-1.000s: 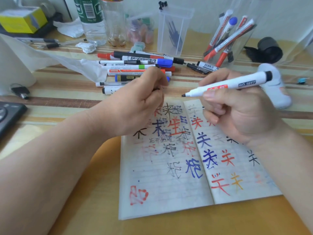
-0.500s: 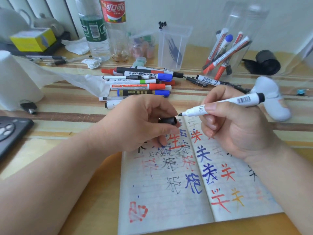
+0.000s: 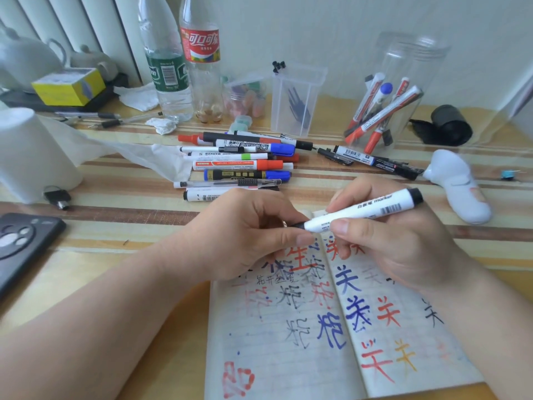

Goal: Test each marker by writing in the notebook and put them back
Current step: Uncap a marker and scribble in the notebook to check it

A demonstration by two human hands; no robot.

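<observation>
My right hand grips a white marker with a black end, held level above the top of the open notebook. My left hand pinches the black cap, which now sits on the marker's tip. The notebook's pages are covered in red, blue, black and yellow characters. A pile of several markers lies on the table behind my hands. A clear jar at the back right holds several more markers.
A paper towel roll stands at the left with a phone and keys near it. Two bottles, a clear box, a black tape roll and a white device line the back.
My hands have come together: the left hand brought the black cap to the marker's tip, and the cap now covers it. The view has tilted up, showing more of the table's back.
</observation>
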